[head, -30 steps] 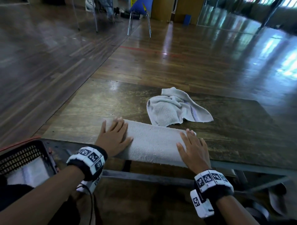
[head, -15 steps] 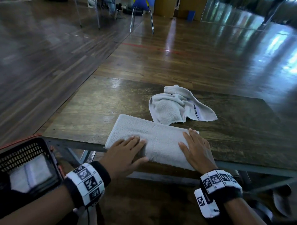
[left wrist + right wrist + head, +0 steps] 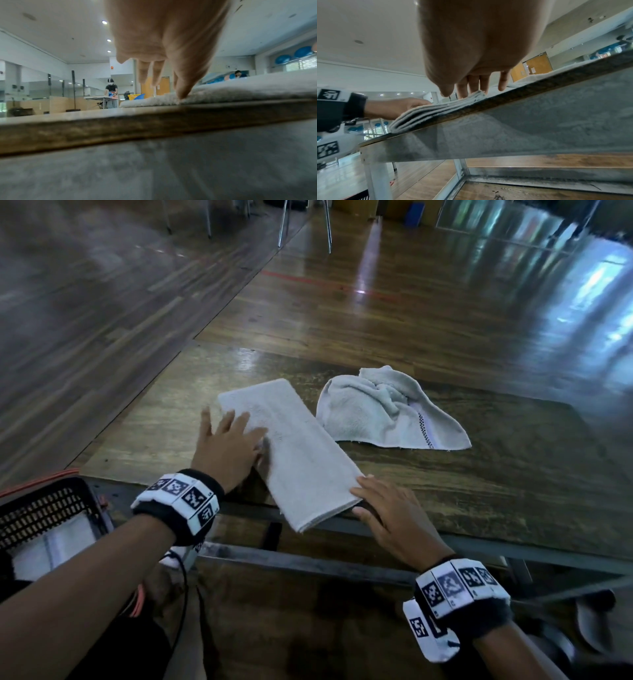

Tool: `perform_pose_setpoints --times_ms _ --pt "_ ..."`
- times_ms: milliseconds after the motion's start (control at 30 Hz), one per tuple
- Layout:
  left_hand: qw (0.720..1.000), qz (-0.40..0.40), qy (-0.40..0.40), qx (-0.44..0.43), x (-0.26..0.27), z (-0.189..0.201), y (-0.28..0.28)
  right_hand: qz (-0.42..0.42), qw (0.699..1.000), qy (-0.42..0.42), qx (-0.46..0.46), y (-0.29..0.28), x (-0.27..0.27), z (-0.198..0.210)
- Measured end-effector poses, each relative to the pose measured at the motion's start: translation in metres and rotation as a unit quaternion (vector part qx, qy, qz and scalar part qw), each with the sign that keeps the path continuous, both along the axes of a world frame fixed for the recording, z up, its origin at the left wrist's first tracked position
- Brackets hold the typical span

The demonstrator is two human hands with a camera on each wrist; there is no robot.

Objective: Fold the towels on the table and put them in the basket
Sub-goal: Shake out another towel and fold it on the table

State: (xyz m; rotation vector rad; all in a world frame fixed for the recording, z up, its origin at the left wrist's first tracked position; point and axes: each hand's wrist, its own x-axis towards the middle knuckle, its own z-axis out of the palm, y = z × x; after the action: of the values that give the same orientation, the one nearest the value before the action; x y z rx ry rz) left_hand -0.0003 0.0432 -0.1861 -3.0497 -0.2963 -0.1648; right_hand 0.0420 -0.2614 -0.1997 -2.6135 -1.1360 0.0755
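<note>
A grey towel (image 3: 298,457), folded into a long strip, lies slantwise on the wooden table (image 3: 496,484), its near end over the front edge. My left hand (image 3: 229,446) rests flat on the strip's left side with straight fingers; the left wrist view shows fingertips (image 3: 181,93) pressing the towel (image 3: 240,90). My right hand (image 3: 387,511) lies flat at the strip's near right corner, and the right wrist view shows the folded layers (image 3: 426,113) under the fingers (image 3: 471,86). A second, crumpled towel (image 3: 383,409) sits behind. The black basket (image 3: 44,508) at lower left holds a folded towel (image 3: 51,549).
The table's metal frame (image 3: 308,563) runs below the front edge. Chair legs (image 3: 305,227) stand on the shiny wooden floor far behind. Other people work at a table (image 3: 99,97) in the distance in the left wrist view.
The folded strip has been turned from lying along the front edge to lying slantwise, far end swung away. My left hand moved up and forward along it; my right hand stayed at the near corner.
</note>
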Motion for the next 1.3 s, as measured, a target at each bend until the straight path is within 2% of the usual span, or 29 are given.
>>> perform_pose_setpoints --times_ms 100,200,267,300,500,567,700,800,1033,1167,1300 --pt "0.983 -0.165 -0.04 -0.064 -0.012 -0.003 -0.021 -0.037 0.999 -0.019 -0.001 -0.003 0.005 0.0" --pt "0.933 -0.347 -0.057 -0.084 -0.037 -0.009 -0.048 -0.087 0.995 -0.046 0.02 -0.006 0.012 0.003" --pt "0.906 -0.409 -0.071 -0.08 -0.051 -0.018 -0.064 -0.112 0.991 -0.062 0.036 -0.006 0.016 0.006" --pt "0.902 -0.417 -0.082 -0.081 -0.055 -0.023 -0.069 -0.122 0.99 -0.067 0.034 -0.005 0.018 0.007" --pt "0.935 -0.341 -0.089 -0.044 -0.053 -0.034 -0.066 -0.176 0.984 -0.01 0.002 0.003 0.025 0.008" --pt "0.936 -0.338 -0.087 -0.051 -0.052 -0.033 -0.063 -0.178 0.984 -0.002 0.001 0.007 0.027 0.008" --pt "0.927 -0.336 -0.109 -0.125 -0.055 -0.028 -0.062 -0.18 0.984 0.013 -0.005 0.008 0.032 0.016" --pt "0.924 -0.335 -0.136 -0.128 -0.058 -0.024 -0.065 -0.194 0.981 0.021 0.014 0.008 0.029 0.02" --pt "0.934 -0.294 -0.143 -0.145 -0.073 -0.007 -0.077 -0.239 0.95 0.17 0.111 0.008 0.015 0.025" --pt "0.919 -0.284 -0.165 -0.218 -0.081 0.017 -0.097 -0.214 0.913 0.258 0.233 -0.016 0.005 0.035" --pt "0.89 -0.28 -0.221 -0.285 -0.085 0.044 -0.12 -0.152 0.875 0.287 0.359 -0.053 -0.004 0.057"
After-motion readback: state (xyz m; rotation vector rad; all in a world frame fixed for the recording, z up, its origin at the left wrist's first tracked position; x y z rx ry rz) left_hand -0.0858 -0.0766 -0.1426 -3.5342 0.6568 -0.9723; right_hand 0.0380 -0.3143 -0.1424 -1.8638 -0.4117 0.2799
